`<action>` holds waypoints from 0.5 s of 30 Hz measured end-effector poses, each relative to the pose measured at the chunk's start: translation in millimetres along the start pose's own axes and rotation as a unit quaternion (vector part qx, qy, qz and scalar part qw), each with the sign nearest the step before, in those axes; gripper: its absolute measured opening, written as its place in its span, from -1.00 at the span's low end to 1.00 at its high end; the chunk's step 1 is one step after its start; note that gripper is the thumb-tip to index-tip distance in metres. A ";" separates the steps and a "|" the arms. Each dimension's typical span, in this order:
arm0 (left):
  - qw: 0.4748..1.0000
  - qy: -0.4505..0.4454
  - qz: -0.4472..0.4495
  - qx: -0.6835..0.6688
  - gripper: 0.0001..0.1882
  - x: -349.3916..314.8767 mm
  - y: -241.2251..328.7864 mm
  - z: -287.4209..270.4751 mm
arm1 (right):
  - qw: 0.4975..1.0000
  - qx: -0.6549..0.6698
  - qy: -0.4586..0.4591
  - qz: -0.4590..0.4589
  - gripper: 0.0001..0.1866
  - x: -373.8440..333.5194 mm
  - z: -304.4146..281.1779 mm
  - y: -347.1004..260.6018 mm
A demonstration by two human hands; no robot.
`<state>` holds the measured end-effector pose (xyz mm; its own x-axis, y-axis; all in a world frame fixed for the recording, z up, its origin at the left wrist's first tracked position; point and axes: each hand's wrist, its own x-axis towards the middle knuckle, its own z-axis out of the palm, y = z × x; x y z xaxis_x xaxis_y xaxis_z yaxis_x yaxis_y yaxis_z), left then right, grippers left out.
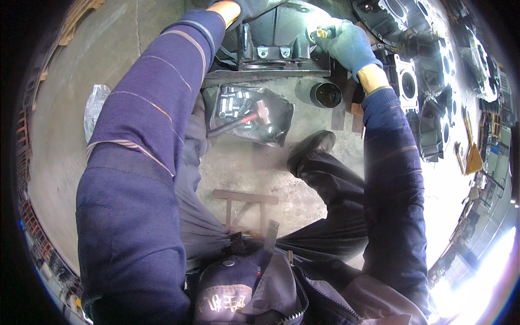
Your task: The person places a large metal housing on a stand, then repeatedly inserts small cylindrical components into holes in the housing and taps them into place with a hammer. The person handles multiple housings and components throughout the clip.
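Note:
A large dark cast-metal housing (276,32) stands at the top of the view, on a flat metal plate (265,74). My right hand (349,46), in a blue-grey glove, has its fingers closed at a small round brass-coloured piece (322,33) on the housing's brightly lit right side. At the housing's upper left is my left hand (255,6), gloved too; the top edge cuts off most of its fingers, so its grip does not show. Nearer me, a dark sheet or shallow tray (283,130) bears several short metal cylinders (234,104) and a hammer (262,112) with a reddish head.
A round black can (326,95) stands right of the tray, near wooden blocks (357,108). Several metal castings (407,84) line the right side. A low frame stool (245,199) is between my legs. Clear plastic (96,111) lies on the floor at left.

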<state>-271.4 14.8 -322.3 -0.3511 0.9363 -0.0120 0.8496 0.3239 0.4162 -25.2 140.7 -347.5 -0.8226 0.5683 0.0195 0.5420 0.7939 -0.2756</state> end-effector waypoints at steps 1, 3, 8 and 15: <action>1.000 0.001 0.002 0.009 -0.32 0.2 0.4 -0.3 | 1.000 -0.009 0.003 -0.010 -0.44 -0.5 -2.1 -2.5; 1.000 -0.002 0.005 0.012 -0.33 0.5 0.7 0.0 | 0.999 -0.027 0.008 -0.034 -0.49 -1.6 -6.3 -7.7; 0.998 0.027 0.046 -0.025 -0.39 0.8 -3.0 3.5 | 0.996 -0.070 0.004 -0.062 -0.57 -2.2 -12.5 -16.1; 0.998 0.023 0.051 -0.037 -0.40 3.0 -3.6 5.5 | 0.992 -0.110 0.007 -0.066 -0.60 -1.2 -10.1 -18.6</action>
<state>-273.3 17.2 -328.8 -0.2832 0.9562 0.0746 0.8510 0.2146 0.4794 -32.6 127.5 -332.7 -0.8873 0.4578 0.0553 0.4553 0.8888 -0.0527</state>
